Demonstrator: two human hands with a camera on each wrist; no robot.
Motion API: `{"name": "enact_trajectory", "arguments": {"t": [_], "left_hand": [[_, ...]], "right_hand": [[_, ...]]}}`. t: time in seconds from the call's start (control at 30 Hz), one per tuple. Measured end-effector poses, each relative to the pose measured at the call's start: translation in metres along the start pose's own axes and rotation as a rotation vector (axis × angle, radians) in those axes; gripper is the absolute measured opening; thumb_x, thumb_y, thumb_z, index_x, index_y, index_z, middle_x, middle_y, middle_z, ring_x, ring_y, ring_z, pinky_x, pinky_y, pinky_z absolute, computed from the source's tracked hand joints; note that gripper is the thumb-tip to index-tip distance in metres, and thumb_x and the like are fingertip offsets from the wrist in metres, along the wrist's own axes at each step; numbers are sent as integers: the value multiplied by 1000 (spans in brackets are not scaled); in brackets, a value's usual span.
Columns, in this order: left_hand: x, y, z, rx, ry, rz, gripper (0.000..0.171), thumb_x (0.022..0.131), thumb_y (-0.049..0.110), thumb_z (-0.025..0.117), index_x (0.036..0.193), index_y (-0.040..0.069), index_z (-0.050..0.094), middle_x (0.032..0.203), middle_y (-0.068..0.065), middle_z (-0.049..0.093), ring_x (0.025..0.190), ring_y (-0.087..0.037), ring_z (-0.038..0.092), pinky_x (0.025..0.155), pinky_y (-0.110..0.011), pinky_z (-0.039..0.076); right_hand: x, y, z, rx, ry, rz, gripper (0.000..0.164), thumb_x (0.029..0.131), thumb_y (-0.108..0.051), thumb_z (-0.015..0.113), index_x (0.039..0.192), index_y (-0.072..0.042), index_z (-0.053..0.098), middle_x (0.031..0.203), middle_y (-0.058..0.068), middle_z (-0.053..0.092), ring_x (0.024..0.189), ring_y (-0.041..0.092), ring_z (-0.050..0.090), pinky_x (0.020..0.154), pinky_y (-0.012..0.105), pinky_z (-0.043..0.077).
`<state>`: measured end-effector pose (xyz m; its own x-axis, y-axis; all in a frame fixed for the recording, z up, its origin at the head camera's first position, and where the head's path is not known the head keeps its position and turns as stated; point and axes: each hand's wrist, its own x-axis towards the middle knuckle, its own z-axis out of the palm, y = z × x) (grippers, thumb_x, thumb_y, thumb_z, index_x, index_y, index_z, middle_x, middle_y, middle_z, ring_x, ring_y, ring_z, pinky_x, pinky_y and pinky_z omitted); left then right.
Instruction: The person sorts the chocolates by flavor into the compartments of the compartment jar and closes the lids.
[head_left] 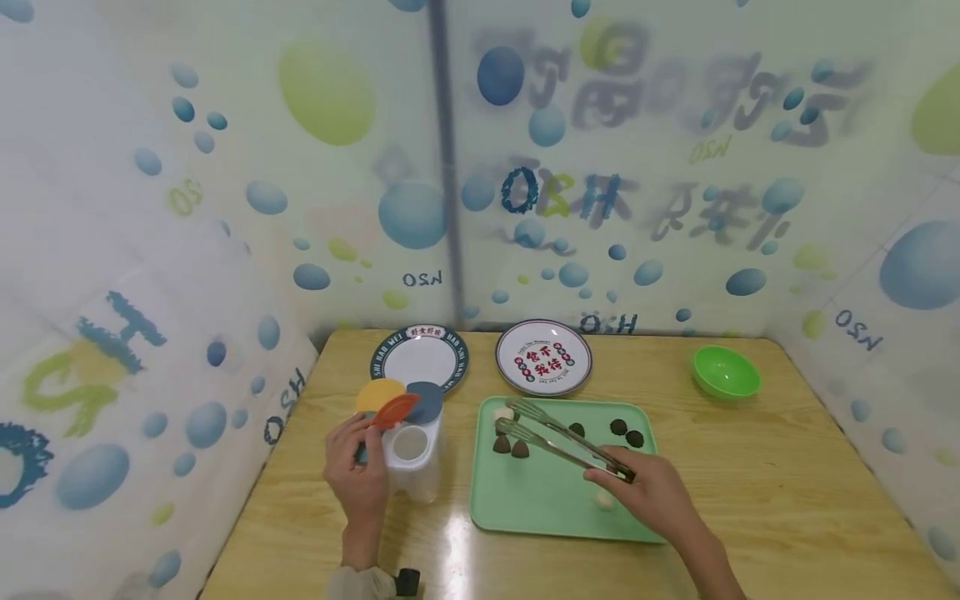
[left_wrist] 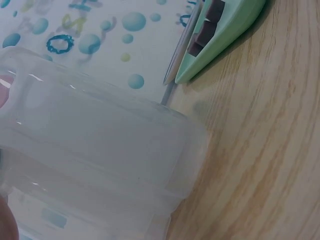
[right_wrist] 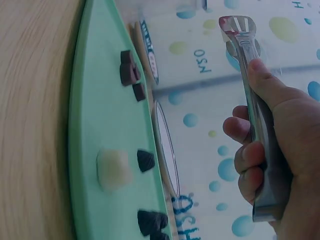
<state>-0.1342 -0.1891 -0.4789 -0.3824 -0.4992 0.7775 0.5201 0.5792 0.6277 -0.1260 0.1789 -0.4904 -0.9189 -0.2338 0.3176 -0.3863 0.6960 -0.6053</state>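
Note:
My left hand is at the left side of a clear plastic container with several coloured flip lids. Its fingers and thumb pinch a raised orange-red lid; an uncovered round opening shows beside it. The left wrist view shows the container's cloudy wall up close. My right hand grips metal tongs over a green tray, their tips apart. On the tray lie brown chocolates, dark fluted chocolates and pale pieces.
A dark-rimmed plate and a white plate with red lettering stand behind, near the wall. A bright green bowl is at the back right. Patterned sheeting surrounds the wooden table.

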Motion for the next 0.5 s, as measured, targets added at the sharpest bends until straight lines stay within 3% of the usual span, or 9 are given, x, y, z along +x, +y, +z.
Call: {"name": "enact_trajectory", "arguments": {"t": [0.23, 0.5], "left_hand": [[-1, -2, 0, -2, -2, -7, 10, 82, -16, 63, 73, -14, 64, 86, -32, 69, 96, -45, 61, 99, -20, 45], [-2, -4, 1, -8, 7, 12, 10, 81, -17, 63, 72, -13, 63, 85, -32, 69, 95, -47, 62, 100, -21, 46]], "right_hand": [[18, -24, 14, 67, -33, -145, 26, 84, -37, 78, 106, -24, 74, 68, -22, 52, 56, -8, 39, 47, 16, 36], [34, -50, 27, 89, -73, -235, 28, 83, -42, 77, 107, -27, 73, 68, -22, 51, 56, -8, 38, 49, 15, 35]]}}
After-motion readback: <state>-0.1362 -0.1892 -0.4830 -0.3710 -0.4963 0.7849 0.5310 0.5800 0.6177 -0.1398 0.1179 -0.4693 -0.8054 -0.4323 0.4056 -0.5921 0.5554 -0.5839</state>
